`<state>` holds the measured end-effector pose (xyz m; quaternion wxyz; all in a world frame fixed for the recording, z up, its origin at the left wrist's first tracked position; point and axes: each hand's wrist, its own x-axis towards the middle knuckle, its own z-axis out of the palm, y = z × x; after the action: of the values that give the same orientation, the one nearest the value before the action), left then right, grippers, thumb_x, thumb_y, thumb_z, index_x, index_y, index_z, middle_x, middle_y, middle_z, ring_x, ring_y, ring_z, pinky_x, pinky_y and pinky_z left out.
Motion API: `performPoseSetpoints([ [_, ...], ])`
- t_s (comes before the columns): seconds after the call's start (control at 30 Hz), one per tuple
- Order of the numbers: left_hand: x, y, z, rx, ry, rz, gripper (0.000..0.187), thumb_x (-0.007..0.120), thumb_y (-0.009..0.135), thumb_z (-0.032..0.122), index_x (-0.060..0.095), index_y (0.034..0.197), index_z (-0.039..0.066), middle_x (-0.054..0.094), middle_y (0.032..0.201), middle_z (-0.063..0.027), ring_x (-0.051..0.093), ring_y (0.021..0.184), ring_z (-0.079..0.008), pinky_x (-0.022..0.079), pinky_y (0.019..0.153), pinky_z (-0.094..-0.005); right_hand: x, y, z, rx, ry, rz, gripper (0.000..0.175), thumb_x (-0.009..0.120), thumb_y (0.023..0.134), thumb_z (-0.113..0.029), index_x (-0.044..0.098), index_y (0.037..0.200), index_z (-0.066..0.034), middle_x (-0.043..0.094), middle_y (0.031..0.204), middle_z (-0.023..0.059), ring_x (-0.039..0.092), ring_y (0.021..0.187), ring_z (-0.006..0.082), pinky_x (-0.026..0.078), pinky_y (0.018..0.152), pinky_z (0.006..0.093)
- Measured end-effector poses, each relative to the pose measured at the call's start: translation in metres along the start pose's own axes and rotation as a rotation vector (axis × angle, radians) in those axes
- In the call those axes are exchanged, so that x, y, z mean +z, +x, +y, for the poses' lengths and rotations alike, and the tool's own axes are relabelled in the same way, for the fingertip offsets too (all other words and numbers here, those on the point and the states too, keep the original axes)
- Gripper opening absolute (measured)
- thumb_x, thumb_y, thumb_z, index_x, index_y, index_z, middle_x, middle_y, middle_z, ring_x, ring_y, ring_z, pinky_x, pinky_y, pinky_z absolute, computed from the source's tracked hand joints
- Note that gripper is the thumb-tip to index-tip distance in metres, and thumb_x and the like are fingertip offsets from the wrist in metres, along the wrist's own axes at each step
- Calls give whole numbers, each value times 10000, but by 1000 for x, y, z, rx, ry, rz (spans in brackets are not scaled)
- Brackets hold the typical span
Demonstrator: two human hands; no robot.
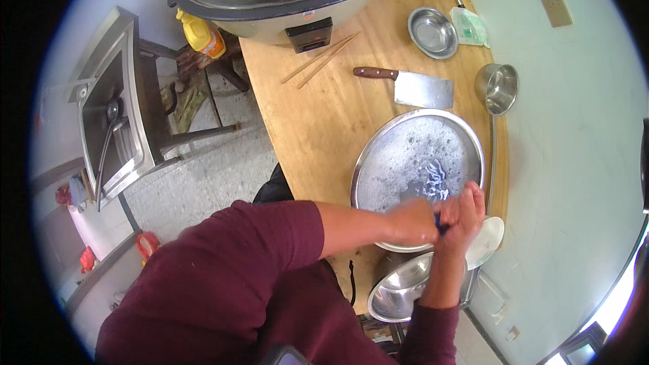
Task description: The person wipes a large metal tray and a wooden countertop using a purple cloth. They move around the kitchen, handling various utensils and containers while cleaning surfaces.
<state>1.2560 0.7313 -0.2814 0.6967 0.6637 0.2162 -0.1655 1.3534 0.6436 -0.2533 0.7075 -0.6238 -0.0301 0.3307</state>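
Observation:
My left hand, blurred by motion, reaches over the near side of a wide metal basin of water with bubbly suds. Beside it, my right hand is curled into a fist over the basin's rim. Both hands grip a small dark blue cloth-like thing; most of it is hidden by my fingers. Below my right wrist a second metal basin leans tilted, partly covered by my forearm. A whitish, translucent flat object lies behind that wrist.
A cleaver lies beyond the suds basin, near a pair of chopsticks. A large rice cooker stands at the table's far end. Metal bowls sit along the wall side. Left of the wooden table is a metal sink holding ladles.

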Motion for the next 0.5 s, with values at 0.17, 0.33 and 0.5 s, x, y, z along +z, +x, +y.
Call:
performPoseSetpoints([
  [0.17,-64,-22,2,-23,178,174,320,696,675,199,733,916,-9,719,929,-281,713,909,-433,568,815,-490,51,24,25,90,126,7,290,554,1071,-200,566,1300,-23,428,602,-8,434,530,119,482,615,353],
  [0.33,-139,-43,-54,-102,257,678,403,730,765,268,662,1055,-4,721,950,-258,705,925,-434,551,818,-503,8,53,37,157,-391,-99,701,679,988,-391,428,1516,-4,629,1214,172,603,1163,328,474,1036,457],
  [0.5,-203,-35,-145,-376,500,811,651,785,803,319,483,1311,46,678,1170,-250,680,1077,-404,545,898,-477,-86,82,91,-209,-1484,-152,990,826,833,-410,329,1580,9,464,1514,305,425,1434,435,337,1193,466],
])
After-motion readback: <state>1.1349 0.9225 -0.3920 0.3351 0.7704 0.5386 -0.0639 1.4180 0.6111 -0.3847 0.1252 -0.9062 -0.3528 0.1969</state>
